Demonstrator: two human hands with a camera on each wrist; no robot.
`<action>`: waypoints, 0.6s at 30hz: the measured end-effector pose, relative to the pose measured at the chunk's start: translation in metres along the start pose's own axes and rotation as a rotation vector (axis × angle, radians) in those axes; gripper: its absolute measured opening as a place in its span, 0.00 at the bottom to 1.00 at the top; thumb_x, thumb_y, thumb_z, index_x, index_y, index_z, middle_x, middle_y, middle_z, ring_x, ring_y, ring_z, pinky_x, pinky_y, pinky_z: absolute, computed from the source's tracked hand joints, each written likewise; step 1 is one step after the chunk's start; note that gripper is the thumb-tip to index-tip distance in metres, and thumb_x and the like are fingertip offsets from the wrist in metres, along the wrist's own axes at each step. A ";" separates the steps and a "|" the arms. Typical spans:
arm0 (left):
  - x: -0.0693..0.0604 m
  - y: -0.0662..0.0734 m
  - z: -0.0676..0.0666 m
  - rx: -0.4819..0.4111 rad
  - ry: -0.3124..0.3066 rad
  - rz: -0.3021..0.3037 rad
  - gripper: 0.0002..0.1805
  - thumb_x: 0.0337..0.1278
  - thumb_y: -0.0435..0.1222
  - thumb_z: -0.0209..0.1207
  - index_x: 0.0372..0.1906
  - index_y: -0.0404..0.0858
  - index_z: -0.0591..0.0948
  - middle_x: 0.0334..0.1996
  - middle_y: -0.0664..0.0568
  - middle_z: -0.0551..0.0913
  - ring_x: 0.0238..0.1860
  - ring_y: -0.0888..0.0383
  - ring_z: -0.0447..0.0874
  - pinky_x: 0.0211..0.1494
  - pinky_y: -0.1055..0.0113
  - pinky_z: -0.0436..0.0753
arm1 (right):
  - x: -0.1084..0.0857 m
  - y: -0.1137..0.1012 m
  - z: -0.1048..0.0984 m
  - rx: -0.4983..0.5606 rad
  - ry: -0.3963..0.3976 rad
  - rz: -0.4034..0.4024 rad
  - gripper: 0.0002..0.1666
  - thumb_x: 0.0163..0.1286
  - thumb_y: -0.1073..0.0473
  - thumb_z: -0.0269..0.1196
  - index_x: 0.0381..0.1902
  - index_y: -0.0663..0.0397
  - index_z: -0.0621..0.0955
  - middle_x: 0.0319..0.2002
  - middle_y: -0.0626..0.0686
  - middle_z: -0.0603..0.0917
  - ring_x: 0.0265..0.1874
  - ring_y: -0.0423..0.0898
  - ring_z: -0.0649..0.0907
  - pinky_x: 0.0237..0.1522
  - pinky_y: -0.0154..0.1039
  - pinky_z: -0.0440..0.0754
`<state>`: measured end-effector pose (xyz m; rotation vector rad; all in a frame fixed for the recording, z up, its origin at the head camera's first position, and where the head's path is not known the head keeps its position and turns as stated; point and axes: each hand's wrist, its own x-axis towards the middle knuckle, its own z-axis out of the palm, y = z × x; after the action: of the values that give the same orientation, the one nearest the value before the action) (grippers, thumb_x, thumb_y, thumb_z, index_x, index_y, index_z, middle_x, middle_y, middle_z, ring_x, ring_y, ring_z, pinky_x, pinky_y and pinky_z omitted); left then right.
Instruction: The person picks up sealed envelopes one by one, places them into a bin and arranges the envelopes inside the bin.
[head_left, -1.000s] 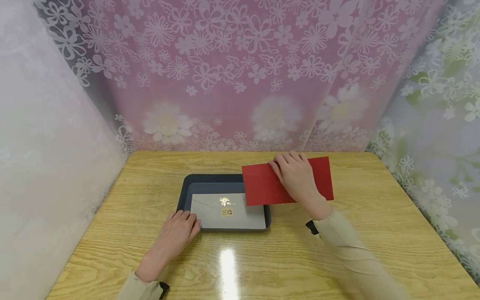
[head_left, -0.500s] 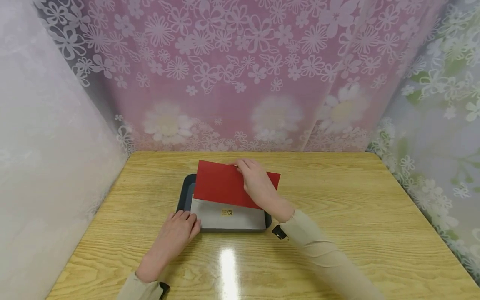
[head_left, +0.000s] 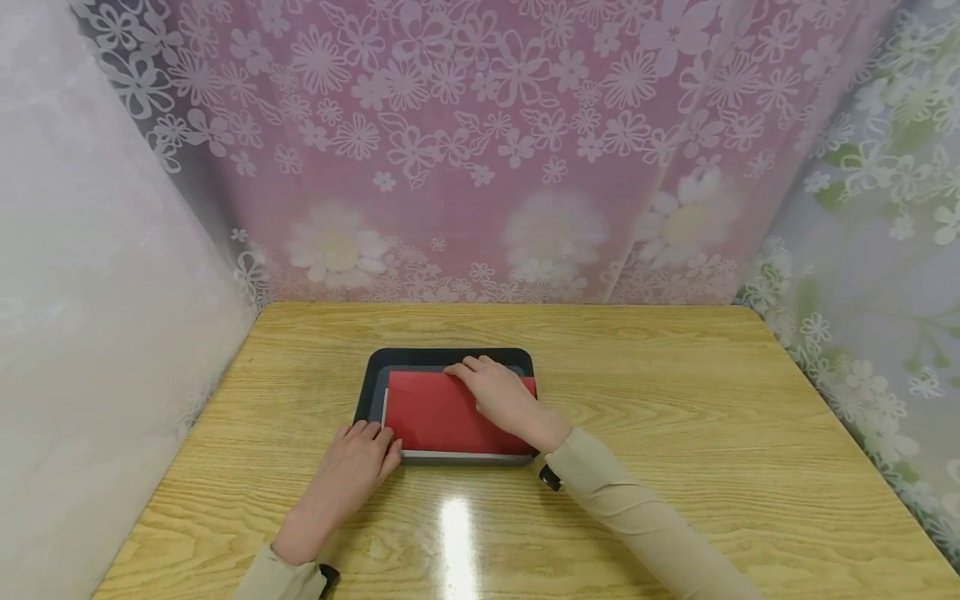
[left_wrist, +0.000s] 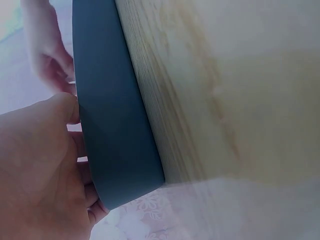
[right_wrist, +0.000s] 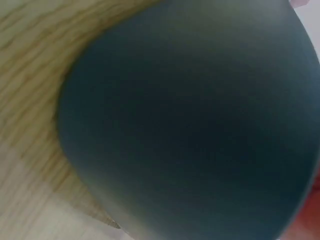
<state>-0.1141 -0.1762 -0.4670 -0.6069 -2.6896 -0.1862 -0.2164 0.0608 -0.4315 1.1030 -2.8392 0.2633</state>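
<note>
A dark blue-grey tray [head_left: 450, 356] lies on the table. My left hand [head_left: 347, 473] holds its near left corner, fingers bent over the rim; the left wrist view shows the tray's outer wall [left_wrist: 112, 100] against those fingers. Inside the tray is a red envelope [head_left: 431, 412], and my right hand [head_left: 504, 402] grips its far edge towards the right. Below it, a light grey envelope [head_left: 457, 455] shows as a thin strip along the front and left. In the right wrist view the tray wall fills most of the picture and hides the right fingers.
The tray stands near the middle of a wood-grain table [head_left: 675, 400]. A pink flowered curtain [head_left: 465, 200] hangs behind the far edge. Pale cloth [head_left: 112, 292] borders the left side, and a flowered cloth [head_left: 885, 250] the right.
My right hand has carried the red envelope from the tray's right side leftwards and lowered it over the light grey envelope, covering its gold print. The left hand has stayed at the corner.
</note>
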 end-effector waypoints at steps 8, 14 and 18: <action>0.000 0.001 0.000 -0.008 -0.008 0.006 0.19 0.69 0.40 0.60 0.20 0.46 0.70 0.19 0.57 0.63 0.24 0.58 0.58 0.34 0.65 0.59 | -0.004 -0.002 0.008 -0.041 -0.173 0.066 0.30 0.73 0.71 0.59 0.71 0.51 0.73 0.64 0.55 0.78 0.63 0.54 0.79 0.60 0.47 0.79; -0.001 0.001 -0.001 -0.008 -0.003 0.011 0.19 0.68 0.39 0.60 0.20 0.46 0.69 0.19 0.57 0.63 0.24 0.58 0.58 0.34 0.65 0.58 | -0.009 -0.003 0.003 -0.039 -0.217 0.049 0.28 0.76 0.68 0.57 0.71 0.52 0.73 0.63 0.56 0.79 0.58 0.53 0.82 0.56 0.44 0.81; 0.000 0.000 -0.001 -0.005 0.019 0.024 0.19 0.67 0.39 0.61 0.20 0.46 0.70 0.19 0.57 0.63 0.24 0.58 0.58 0.34 0.65 0.59 | -0.012 0.000 -0.004 -0.032 -0.105 0.025 0.20 0.76 0.61 0.59 0.64 0.51 0.80 0.58 0.54 0.83 0.53 0.52 0.83 0.53 0.46 0.82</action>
<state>-0.1135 -0.1766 -0.4660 -0.6351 -2.6630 -0.1921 -0.2069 0.0694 -0.4293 1.1080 -2.9392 0.1660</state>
